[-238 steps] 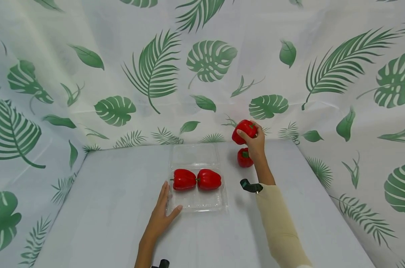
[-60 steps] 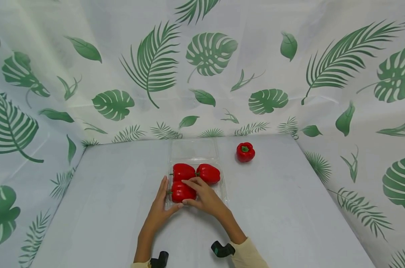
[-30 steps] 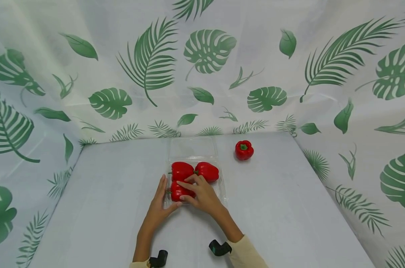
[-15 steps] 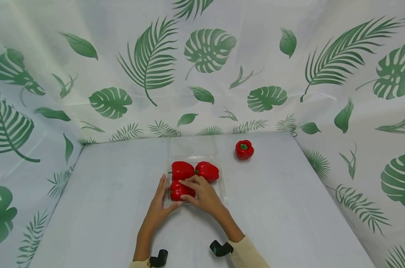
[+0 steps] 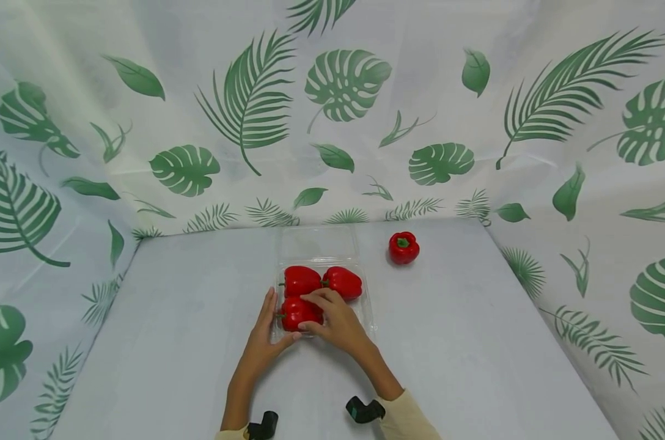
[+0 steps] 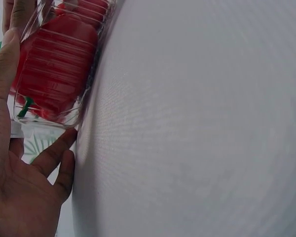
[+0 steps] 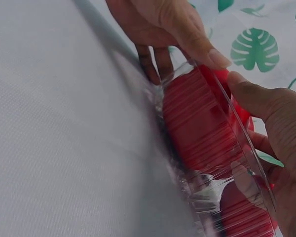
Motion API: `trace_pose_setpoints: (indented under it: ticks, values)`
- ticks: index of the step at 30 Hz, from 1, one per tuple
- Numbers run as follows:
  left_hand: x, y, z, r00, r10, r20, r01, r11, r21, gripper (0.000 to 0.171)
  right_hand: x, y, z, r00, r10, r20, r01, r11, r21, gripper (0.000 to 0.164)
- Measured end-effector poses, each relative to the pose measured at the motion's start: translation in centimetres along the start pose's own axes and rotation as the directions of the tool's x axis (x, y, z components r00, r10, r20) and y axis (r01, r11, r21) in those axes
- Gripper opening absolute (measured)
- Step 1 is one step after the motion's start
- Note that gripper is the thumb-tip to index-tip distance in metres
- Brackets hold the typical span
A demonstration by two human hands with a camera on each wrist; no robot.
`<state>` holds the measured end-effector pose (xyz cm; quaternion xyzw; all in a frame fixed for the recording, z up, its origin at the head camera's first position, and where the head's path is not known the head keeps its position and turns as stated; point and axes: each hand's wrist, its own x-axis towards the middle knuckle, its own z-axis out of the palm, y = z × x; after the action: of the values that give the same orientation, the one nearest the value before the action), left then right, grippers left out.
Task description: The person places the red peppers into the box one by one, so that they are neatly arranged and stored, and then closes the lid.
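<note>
A clear plastic clamshell container [image 5: 368,315] lies on the table, its lid [image 5: 318,244] folded back away from me. Two red bell peppers sit in its back row, one at left [image 5: 302,280] and one at right [image 5: 346,283]. My right hand [image 5: 339,321] holds a third bell pepper [image 5: 295,313] at the front left, stem pointing left, thumb at its near side and fingers over its top. Straight fingers of my left hand [image 5: 258,349] lie along the container's left side; its thumb reaches the front rim, as the right wrist view shows.
Another red bell pepper [image 5: 403,249] stands stem up on the white table [image 5: 464,342], right of the lid. A leaf-printed cloth [image 5: 387,183] rises behind the table and at both sides. Black cameras [image 5: 365,409] sit on both wrists.
Earlier my right hand held a bell pepper up at the back right; now that pepper is in the container's front left. Over the last two seconds both hands stay nearly still.
</note>
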<state>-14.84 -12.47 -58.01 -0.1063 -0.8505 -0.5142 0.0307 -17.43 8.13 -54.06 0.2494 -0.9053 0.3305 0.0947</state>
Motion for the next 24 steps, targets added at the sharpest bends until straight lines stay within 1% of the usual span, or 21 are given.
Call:
trace_pose_setpoints:
  ticks: [6,10,14,17,19,21,24]
  values:
    - [0.1,0.0,0.0,1.000,0.011,-0.006,-0.011,1.000,-0.006,0.098,0.1,0.3,-0.2,0.998,-0.016,-0.063,0.018,0.999,0.036,0.051]
    - [0.1,0.0,0.1,1.000,0.007,-0.013,-0.007,1.000,0.005,0.099,0.1,0.5,-0.7,0.997,-0.014,-0.075,0.017,0.999,0.040,0.047]
    - [0.0,0.0,0.2,1.000,0.007,-0.016,-0.007,1.000,0.007,0.098,0.0,0.8,-1.5,0.997,0.007,-0.080,0.000,0.997,0.083,0.043]
    - [0.0,0.1,0.1,1.000,0.004,-0.018,-0.003,1.000,0.006,0.098,-0.1,0.9,-2.1,0.995,0.030,-0.099,-0.019,0.993,0.116,0.041]
    - [0.0,0.1,0.1,1.000,0.001,-0.019,-0.001,1.000,0.007,0.098,-0.1,1.0,-2.6,0.992,0.046,-0.116,-0.033,0.993,0.110,0.040]
    - [0.0,0.1,0.1,1.000,-0.005,-0.019,0.005,1.000,0.006,0.098,-0.1,1.2,-3.1,0.988,0.059,-0.140,-0.048,0.995,0.082,0.040]
    - [0.1,0.1,0.1,1.000,-0.016,-0.018,0.016,1.000,0.008,0.099,0.0,1.6,-4.1,0.977,0.086,-0.193,-0.076,0.995,0.057,0.037]
